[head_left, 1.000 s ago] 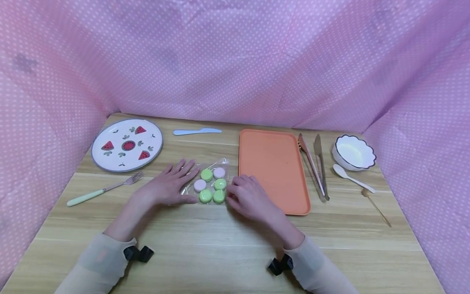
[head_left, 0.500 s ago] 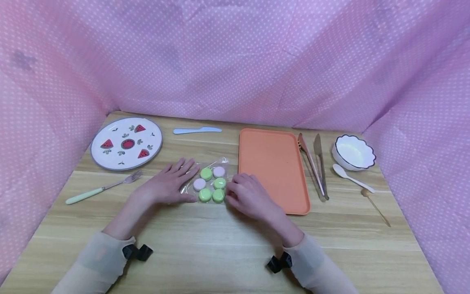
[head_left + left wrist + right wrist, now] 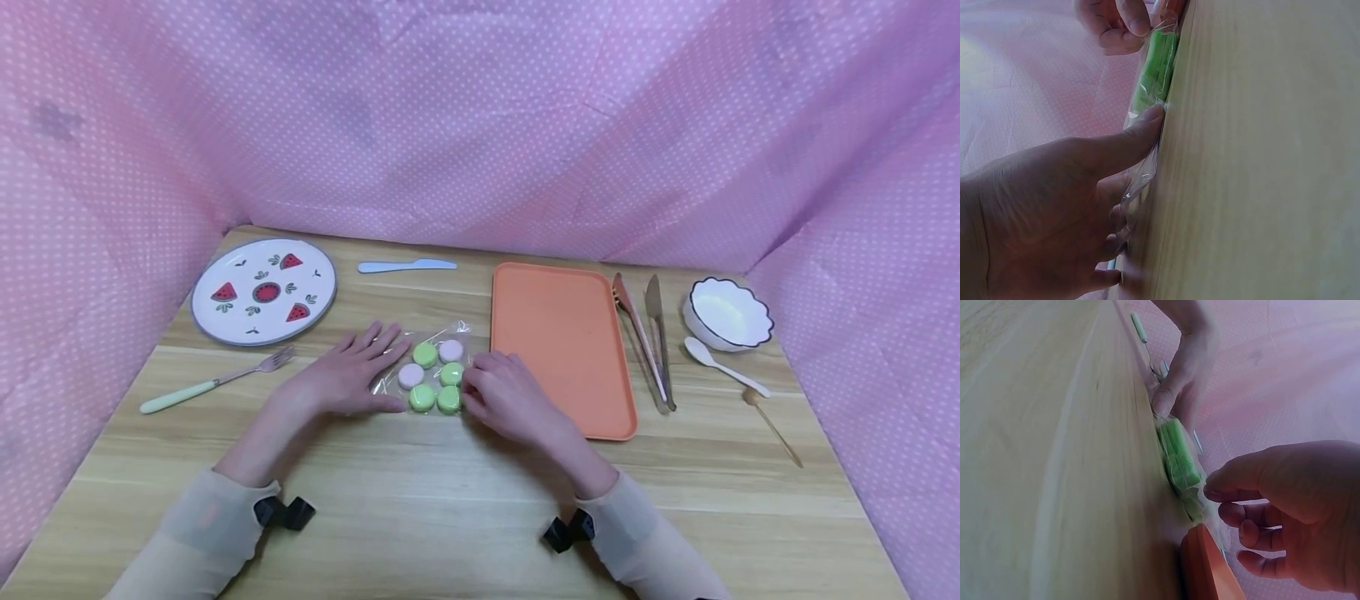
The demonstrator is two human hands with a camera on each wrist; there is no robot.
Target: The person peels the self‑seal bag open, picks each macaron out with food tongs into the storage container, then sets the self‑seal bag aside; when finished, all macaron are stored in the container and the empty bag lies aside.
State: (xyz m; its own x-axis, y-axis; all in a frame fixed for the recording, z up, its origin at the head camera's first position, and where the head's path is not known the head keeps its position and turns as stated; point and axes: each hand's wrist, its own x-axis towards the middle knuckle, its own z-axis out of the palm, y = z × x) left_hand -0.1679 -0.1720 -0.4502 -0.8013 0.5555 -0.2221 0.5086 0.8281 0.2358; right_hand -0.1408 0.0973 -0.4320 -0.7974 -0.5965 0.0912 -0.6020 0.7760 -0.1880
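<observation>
Spreading its fingers over one edge of the clear macaron bag (image 3: 431, 377), the left hand (image 3: 339, 381) likely steadies it beside the orange tray (image 3: 562, 350) while the right hand (image 3: 512, 397) pinches the opposite edge.

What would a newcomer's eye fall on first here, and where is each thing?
Probably the orange tray, a bright block just right of the middle of the wooden table. Next would come the round green and lilac pieces in a clear bag between the left hand and the right hand. Then the white plate with its red watermelon pictures, at the table's far left corner.
</observation>
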